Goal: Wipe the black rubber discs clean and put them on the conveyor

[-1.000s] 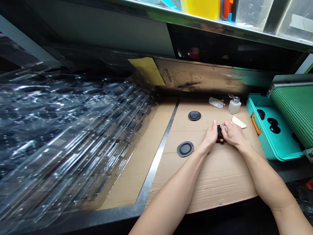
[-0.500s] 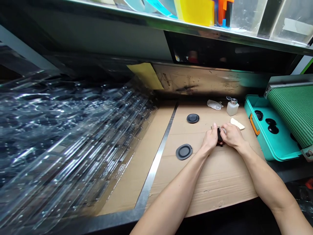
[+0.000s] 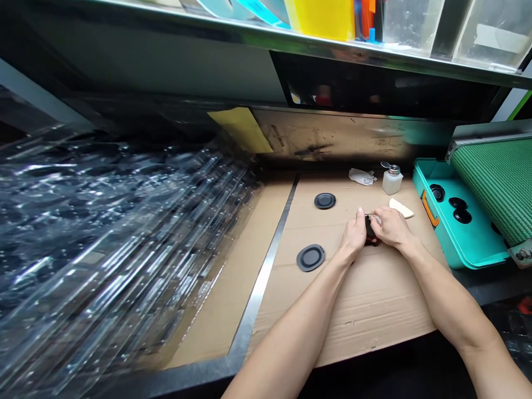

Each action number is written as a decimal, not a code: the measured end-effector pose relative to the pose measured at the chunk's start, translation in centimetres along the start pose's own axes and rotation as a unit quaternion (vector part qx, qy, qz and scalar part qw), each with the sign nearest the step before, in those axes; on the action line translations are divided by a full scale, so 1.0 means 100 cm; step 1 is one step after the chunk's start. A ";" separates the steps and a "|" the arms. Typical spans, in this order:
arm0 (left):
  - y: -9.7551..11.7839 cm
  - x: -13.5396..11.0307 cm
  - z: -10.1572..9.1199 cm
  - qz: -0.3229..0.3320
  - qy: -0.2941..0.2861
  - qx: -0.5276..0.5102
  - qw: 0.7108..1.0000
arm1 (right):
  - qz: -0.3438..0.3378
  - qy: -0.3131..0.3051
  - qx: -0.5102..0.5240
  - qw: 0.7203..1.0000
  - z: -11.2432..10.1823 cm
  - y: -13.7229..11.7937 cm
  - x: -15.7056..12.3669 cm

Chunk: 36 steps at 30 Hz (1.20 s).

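Near the right of the cardboard, my left hand (image 3: 354,234) is closed around a dark black part (image 3: 369,231), mostly hidden by the fingers. My right hand (image 3: 390,226) pinches a thin, shiny tool-like piece (image 3: 367,215) against the part's upper edge; its exact kind is too small to tell. Left of my hands lie two flat black plastic discs with raised oval centres, a nearer disc (image 3: 311,257) and a farther disc (image 3: 325,200). Just beyond my right hand sits a white wedge-shaped pad (image 3: 401,208).
A pump bottle (image 3: 392,180) with its lid up and a crumpled white wipe (image 3: 362,177) stand at the back. Clear plastic trays (image 3: 124,238) are stacked left. At right, a teal bin (image 3: 477,244) holds several black parts below a green conveyor belt (image 3: 494,177).
The view has shifted slightly, so everything sits a little further left. My hands stay together on the black part, with only small finger movement.
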<state>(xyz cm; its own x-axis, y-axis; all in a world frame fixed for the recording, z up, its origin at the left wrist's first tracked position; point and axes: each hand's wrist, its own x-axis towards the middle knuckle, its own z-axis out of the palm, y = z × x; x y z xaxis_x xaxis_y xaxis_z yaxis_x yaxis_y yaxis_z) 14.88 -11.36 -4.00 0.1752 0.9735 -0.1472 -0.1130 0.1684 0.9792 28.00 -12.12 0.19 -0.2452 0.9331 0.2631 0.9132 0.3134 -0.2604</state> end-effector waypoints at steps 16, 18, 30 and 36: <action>-0.005 0.003 -0.001 0.002 -0.005 -0.015 1.000 | -0.005 0.005 0.024 1.000 -0.004 0.000 0.003; -0.004 0.002 -0.001 0.004 -0.006 -0.022 1.000 | -0.001 -0.009 0.021 1.000 -0.006 0.000 0.002; 0.007 -0.002 0.001 -0.021 -0.017 -0.046 0.999 | 0.025 -0.021 0.022 0.999 -0.009 0.003 -0.001; 0.033 0.000 -0.017 -0.190 -0.036 -0.314 0.930 | 0.070 0.003 0.034 0.997 -0.019 0.006 -0.004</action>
<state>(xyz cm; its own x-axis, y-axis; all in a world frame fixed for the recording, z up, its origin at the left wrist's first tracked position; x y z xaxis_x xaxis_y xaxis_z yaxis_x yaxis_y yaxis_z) 12.86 -10.55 -0.96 0.3811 0.8160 -0.4347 -0.5738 0.5774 0.5808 29.25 -12.62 1.75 -0.1143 0.9674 0.2261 0.9143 0.1914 -0.3569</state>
